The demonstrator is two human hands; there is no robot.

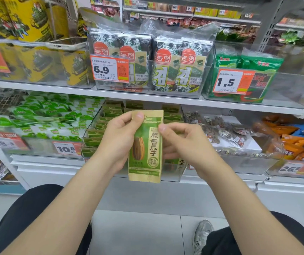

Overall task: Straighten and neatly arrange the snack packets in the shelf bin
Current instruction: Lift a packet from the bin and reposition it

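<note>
**Handling properties.** The sunflower-seed packet point(145, 146) is a flat paper-faced pouch, green and tan, and is judged light. The faces are likely semi-stiff. The loose contents probably shift when it is tilted, so the body may bulge or sag. The paper surface should give fair friction, and crushing is a low risk, but creasing of the sealed ends is possible. Recommended hold: the two long side edges, or the flat seal band at the top. Avoid squeezing the filled centre.

**Grip state.** The left grip point(118, 142) is clamped on the packet's left edge, with the thumb laid over the upper left corner and the fingers behind. The right grip point(182, 144) pinches the right edge near its upper part, thumb on the front face.

**Position of the packet.** The packet is upright, printed face toward the camera, and held between the two grips. It is in the air in front of the shelf bin point(173, 174), not inside it. Its lower end hangs below the bin's front edge.

**Bin condition.** The clear bin stands at the front edge of the lower shelf. The stacked packets point(96, 137) run along its left wall from front to back, and some sit unevenly. One front-facing packet point(181, 162) shows at the bin's front right corner, behind the right grip.
</note>
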